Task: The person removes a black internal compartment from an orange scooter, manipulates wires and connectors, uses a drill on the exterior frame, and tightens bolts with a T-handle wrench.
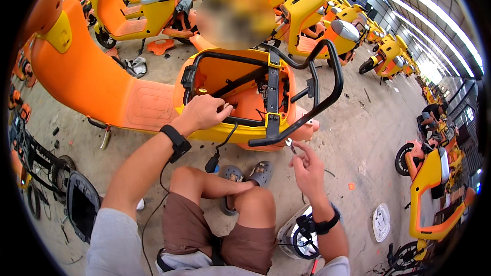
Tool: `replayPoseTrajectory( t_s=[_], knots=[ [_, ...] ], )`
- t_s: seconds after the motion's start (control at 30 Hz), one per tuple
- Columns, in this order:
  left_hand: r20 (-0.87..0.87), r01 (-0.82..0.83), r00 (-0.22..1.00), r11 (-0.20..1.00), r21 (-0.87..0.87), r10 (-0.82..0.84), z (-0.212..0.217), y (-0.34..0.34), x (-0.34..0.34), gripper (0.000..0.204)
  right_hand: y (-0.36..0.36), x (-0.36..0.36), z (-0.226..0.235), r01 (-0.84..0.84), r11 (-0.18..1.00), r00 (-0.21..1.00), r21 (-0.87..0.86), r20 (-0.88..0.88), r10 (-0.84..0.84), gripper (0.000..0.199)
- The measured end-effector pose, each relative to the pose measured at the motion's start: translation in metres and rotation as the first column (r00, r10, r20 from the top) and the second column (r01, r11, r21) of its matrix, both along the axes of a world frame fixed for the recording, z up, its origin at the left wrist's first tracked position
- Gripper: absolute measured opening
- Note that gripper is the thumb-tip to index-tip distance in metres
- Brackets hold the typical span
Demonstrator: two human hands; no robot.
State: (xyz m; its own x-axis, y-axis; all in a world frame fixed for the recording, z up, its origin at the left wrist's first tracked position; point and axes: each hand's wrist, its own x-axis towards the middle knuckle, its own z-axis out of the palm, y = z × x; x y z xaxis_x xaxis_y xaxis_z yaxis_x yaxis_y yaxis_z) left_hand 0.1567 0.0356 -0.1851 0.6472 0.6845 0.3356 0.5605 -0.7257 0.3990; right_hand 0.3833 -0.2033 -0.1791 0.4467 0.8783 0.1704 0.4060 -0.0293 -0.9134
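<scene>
An orange and yellow electric scooter [153,103] stands sideways before me, its under-seat compartment [247,106] uncovered. My left hand [204,112] rests over the compartment's near rim, fingers curled together by a small dark piece; what they hold, if anything, I cannot make out. In my right hand [308,166] is a metal open-end wrench [290,145], its jaw pointing up beside the black tubular rear rack [335,89]. A black cable with a plug [212,162] hangs from the compartment down the scooter's near side.
A white bucket [286,235] stands by my right leg. The black plastic seat tub [83,204] and a bare black frame [38,161] lie at left. A white oval cover [381,222] is on the floor at right, near another scooter [429,199]. Rows of scooters fill the back.
</scene>
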Motion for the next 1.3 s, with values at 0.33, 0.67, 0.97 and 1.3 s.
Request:
replayPoseTrajectory(
  t_s=[0.33, 0.67, 0.97, 1.3],
  knots=[
    [-0.132, -0.098, 0.989, 0.972, -0.215, 0.070, 0.009, 0.003, 0.005, 0.044, 0.065, 0.021, 0.034, -0.093, 0.992, 0.660, 0.082, 0.751, 0.000, 0.021],
    [-0.140, -0.094, 0.988, 0.965, -0.244, 0.061, 0.007, 0.007, 0.005, 0.045, 0.096, 0.025, 0.069, -0.084, 0.964, 0.490, -0.254, 0.831, 0.262, 0.019],
    [-0.138, -0.090, 0.989, 0.963, -0.255, 0.056, 0.004, 0.009, 0.006, 0.044, 0.113, 0.017, 0.084, -0.097, 0.935, 0.174, -0.342, 0.919, 0.355, 0.013],
    [-0.119, -0.112, 0.989, 0.957, -0.266, 0.083, 0.005, 0.008, 0.007, 0.045, 0.066, 0.021, 0.047, -0.057, 0.998, 0.467, 0.038, 0.884, -0.007, 0.013]
  ],
)
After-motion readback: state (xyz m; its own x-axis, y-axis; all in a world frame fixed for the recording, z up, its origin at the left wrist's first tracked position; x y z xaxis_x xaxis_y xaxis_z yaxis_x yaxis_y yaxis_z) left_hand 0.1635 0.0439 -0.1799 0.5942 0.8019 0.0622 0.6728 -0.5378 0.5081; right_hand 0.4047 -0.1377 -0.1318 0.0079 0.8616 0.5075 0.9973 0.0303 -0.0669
